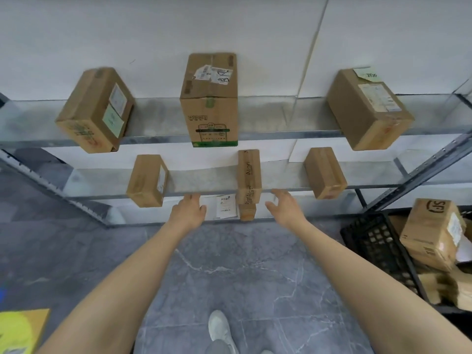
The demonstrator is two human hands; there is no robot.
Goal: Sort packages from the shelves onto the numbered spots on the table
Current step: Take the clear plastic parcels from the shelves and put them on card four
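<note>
Box (249, 175) overhangs shelf edge (219, 192); left hand (189, 208), right hand (283, 205) flank.

A grey tile floor (255, 264) veined with white like marble fills the lower view, and a pale grey sneaker (219, 328) stands on it near the bottom edge. Behind rises a white wall (153, 34) with a thin seam running down it. A black perforated plastic crate (378, 241) sits low at the right.
</note>
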